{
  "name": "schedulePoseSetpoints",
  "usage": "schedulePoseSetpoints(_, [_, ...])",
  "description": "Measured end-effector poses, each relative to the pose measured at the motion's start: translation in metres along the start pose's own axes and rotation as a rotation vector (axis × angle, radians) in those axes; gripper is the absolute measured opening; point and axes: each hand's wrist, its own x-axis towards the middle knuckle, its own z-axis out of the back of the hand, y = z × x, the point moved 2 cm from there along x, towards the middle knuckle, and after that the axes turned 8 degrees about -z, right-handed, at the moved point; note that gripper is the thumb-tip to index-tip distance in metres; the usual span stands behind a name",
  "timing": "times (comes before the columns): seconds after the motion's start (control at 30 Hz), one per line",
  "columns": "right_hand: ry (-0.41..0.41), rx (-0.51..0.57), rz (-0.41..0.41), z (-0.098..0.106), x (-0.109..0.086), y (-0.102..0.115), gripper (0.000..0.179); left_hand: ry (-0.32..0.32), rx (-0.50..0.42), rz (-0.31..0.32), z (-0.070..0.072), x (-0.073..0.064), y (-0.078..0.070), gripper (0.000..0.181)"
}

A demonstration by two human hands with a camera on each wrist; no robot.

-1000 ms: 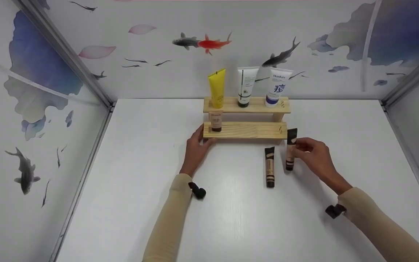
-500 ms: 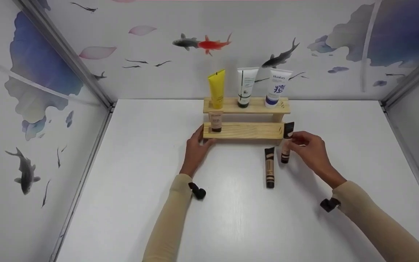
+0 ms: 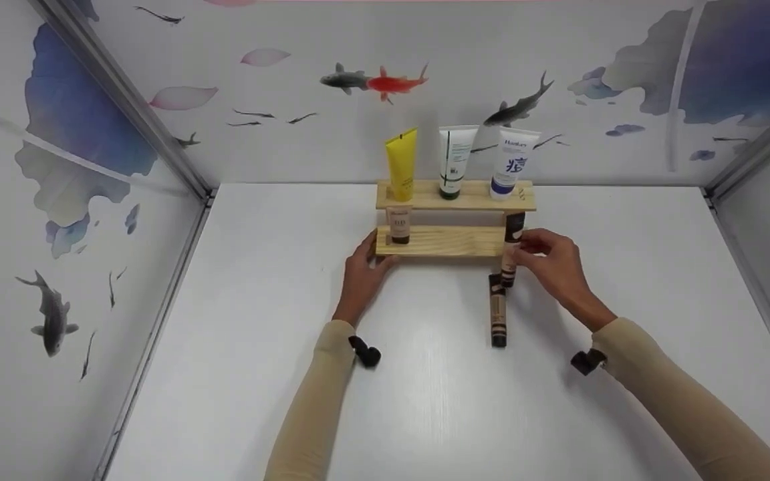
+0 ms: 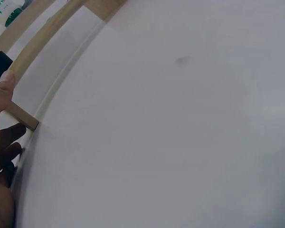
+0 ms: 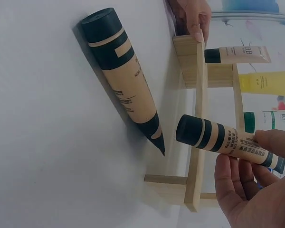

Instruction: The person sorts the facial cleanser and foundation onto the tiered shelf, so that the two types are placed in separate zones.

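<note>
My right hand (image 3: 552,260) pinches a beige-and-black concealer tube (image 5: 232,142) between thumb and fingers, black cap downward, in front of the lower tier's right end. My left hand (image 3: 363,277) holds the left end of a two-tier wooden rack (image 3: 452,242), its thumb on the lower board's front edge. On that board's left stands a small pink BB cream tube (image 3: 399,224). A second beige-and-black tube (image 3: 498,312) lies on the table below the held one. The upper tier bears a yellow tube (image 3: 402,164), a white-and-green tube (image 3: 455,162) and a white-and-blue tube (image 3: 513,164).
The white table (image 3: 278,267) runs back to a wall (image 3: 278,143) painted with fish and petals. Side walls rise at left and right. Each wrist has a small black camera, such as the left one (image 3: 365,352).
My right hand has carried the concealer tube leftward and farther back, from beside the rack to the front of its lower tier. My left hand stays on the rack.
</note>
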Motion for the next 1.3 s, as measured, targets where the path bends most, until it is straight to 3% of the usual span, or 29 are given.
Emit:
schedulePoseSetpoints(0.73, [0.008,0.064,0.11,-0.028,0.028,0.041,0.035,-0.011,0.0,0.017,-0.001,-0.003,-0.003,0.083])
schedulePoseSetpoints(1.3, [0.013,0.094,0.149,-0.054,0.044,0.055,0.029,-0.012,-0.011,0.034,0.001,-0.001,-0.003,0.085])
